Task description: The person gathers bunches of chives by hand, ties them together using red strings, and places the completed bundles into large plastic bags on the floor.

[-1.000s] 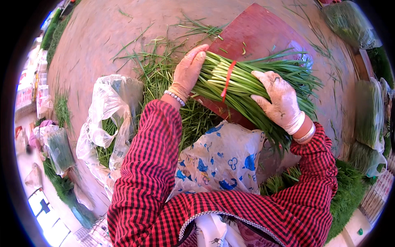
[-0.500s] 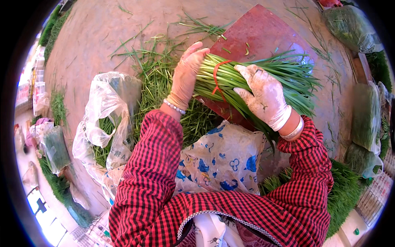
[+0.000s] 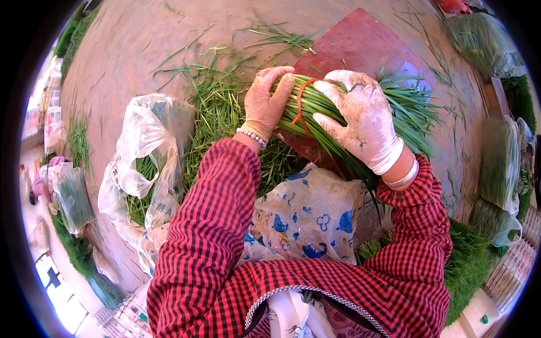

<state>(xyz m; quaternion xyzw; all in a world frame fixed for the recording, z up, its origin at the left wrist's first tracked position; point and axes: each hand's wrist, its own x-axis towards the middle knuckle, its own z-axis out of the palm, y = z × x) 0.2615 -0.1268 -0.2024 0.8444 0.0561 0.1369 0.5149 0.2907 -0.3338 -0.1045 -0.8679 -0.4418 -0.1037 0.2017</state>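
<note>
A bunch of garlic chives [image 3: 313,102] lies across a red board [image 3: 360,45], its pale stem ends to the left and dark green leaves fanning right. A red band [image 3: 298,106] circles the stems. My left hand [image 3: 266,101], in a thin, soiled glove, is closed around the stem ends, thumb on the near side. My right hand [image 3: 365,121], gloved in white, grips the bunch from above just right of the band, thumb and fingers on opposite sides. The underside of the bunch is hidden.
Loose chive trimmings [image 3: 217,107] are heaped left of the board. A clear plastic bag [image 3: 149,115] holding greens stands beside them. A blue-patterned plastic sheet [image 3: 310,217] covers my lap. More chives [image 3: 470,265] lie at lower right, with bagged bundles [image 3: 496,163] along the right side.
My left hand has gone from fingers stretched against the stem ends to curled around them, shifting slightly right. My right hand has moved a little up and left along the bunch.
</note>
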